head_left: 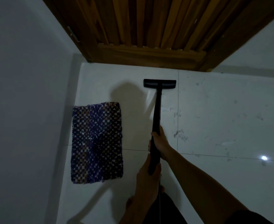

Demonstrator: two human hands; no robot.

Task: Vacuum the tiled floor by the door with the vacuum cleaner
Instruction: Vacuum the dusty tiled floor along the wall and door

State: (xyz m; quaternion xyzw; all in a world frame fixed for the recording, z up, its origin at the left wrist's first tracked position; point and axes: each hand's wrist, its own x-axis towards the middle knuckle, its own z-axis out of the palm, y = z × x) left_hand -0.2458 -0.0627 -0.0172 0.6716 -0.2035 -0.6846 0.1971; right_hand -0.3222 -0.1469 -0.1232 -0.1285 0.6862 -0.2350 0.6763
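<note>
The vacuum cleaner's black wand (156, 110) runs from my hands down to a flat black floor head (159, 83), which rests on the white tiled floor (213, 118) a short way in front of the wooden door (149, 29). My right hand (159, 143) grips the wand higher along its length. My left hand (146, 177) holds the wand's near end, just below the right hand. The rest of the vacuum cleaner is out of view.
A purple and dark checkered mat (96, 141) lies on the tiles left of the wand, close to the white wall (28, 110). My foot (133, 204) shows near the bottom edge. A light reflects on the tiles (264, 157) at right.
</note>
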